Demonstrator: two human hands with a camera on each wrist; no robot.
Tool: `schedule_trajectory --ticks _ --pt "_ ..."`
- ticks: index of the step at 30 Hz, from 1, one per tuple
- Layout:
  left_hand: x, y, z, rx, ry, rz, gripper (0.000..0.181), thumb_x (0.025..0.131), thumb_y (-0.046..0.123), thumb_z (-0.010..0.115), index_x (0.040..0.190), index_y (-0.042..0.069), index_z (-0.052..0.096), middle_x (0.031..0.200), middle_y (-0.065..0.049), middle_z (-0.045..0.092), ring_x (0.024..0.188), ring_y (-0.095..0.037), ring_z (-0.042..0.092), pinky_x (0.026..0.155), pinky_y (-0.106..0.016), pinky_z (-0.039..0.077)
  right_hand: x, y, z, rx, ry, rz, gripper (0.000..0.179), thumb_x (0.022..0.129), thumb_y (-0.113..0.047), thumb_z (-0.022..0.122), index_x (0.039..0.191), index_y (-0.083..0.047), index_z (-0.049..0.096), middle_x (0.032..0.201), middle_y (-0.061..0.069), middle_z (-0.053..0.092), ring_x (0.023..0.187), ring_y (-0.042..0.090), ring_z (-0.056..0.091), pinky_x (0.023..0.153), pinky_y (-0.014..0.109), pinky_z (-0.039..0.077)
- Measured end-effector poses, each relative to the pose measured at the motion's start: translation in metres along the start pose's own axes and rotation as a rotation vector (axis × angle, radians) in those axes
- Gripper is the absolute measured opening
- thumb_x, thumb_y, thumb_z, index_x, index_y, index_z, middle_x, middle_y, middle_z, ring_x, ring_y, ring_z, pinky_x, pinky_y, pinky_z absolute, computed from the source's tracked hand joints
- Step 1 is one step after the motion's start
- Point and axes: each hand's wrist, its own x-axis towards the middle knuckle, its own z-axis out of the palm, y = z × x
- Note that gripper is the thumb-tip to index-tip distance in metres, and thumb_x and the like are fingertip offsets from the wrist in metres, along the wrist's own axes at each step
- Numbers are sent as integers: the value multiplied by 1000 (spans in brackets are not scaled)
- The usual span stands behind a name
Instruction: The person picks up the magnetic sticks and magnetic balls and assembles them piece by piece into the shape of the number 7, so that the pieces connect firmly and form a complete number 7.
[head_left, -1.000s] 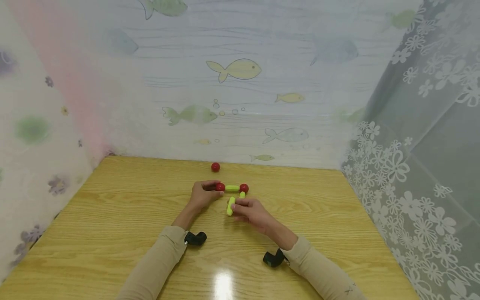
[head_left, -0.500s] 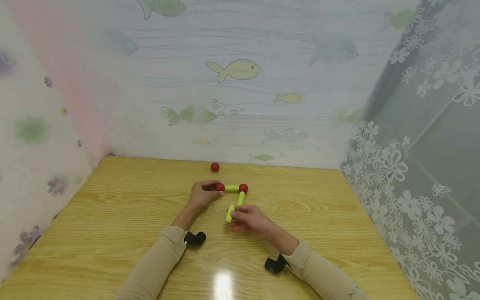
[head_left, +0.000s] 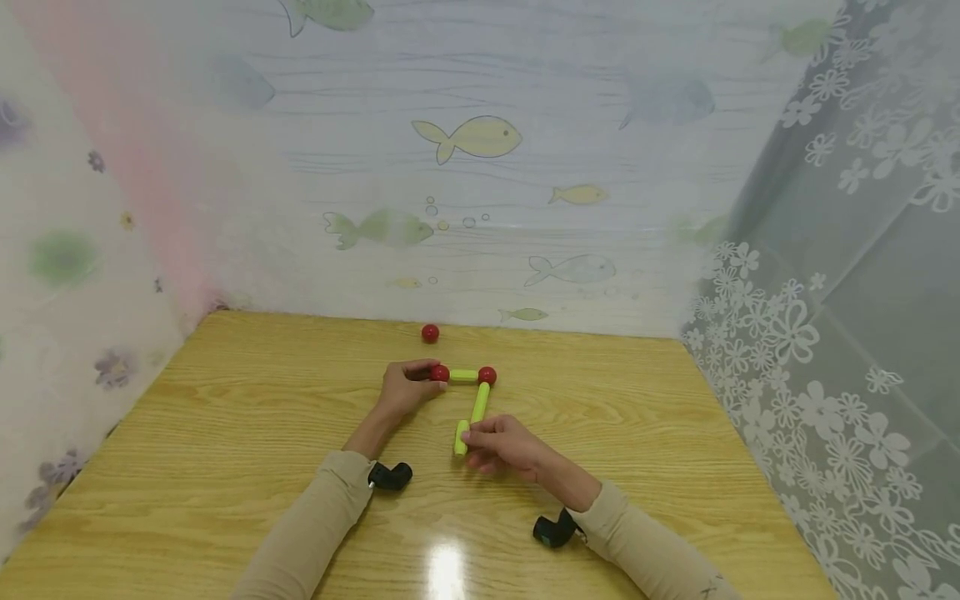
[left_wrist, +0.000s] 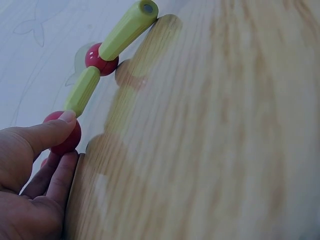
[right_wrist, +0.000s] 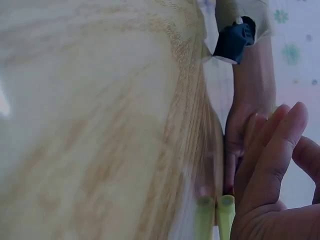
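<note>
Between thumb and fingers, my left hand (head_left: 406, 388) pinches a red ball (left_wrist: 67, 134). A short yellow-green toy stick (head_left: 463, 376) links this ball to a second red ball (head_left: 487, 376). From the second ball, another yellow-green stick (head_left: 480, 403) runs toward the front; its far end (left_wrist: 147, 8) shows a grey disc in the left wrist view. My right hand (head_left: 506, 448) pinches a loose yellow-green stick (head_left: 461, 437) by that end, and whether the two sticks touch I cannot tell. In the right wrist view, the fingers mostly hide the held stick.
A third red ball (head_left: 430, 333) rests near the back edge of the wooden table (head_left: 600, 400). A fish-patterned curtain (head_left: 480, 250) stands behind it. Black wrist cameras (head_left: 391, 477) hang beside both sleeves.
My right hand has moved toward the front of the table with its stick, uncovering more of the stick on the second ball. The left hand has stayed in place on its ball.
</note>
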Motion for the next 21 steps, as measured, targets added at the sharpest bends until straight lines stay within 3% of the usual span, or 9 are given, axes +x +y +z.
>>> schedule_trajectory --ticks 12,21 --pt "-1 -2 0 -15 11 -9 42 80 2 86 120 1 74 115 -19 74 108 -25 69 81 -18 53 -3 1 -3 -136 10 56 22 102 -24 64 98 -4 72 73 -1 65 61 6 61 53 18 51" --pt "-1 -2 0 -3 7 2 42 81 3 85 121 0 73 115 -19 74 110 -26 69 82 -19 53 -6 2 -5 -193 21 61 26 102 -23 64 104 1 71 76 0 64 60 4 60 52 17 51"
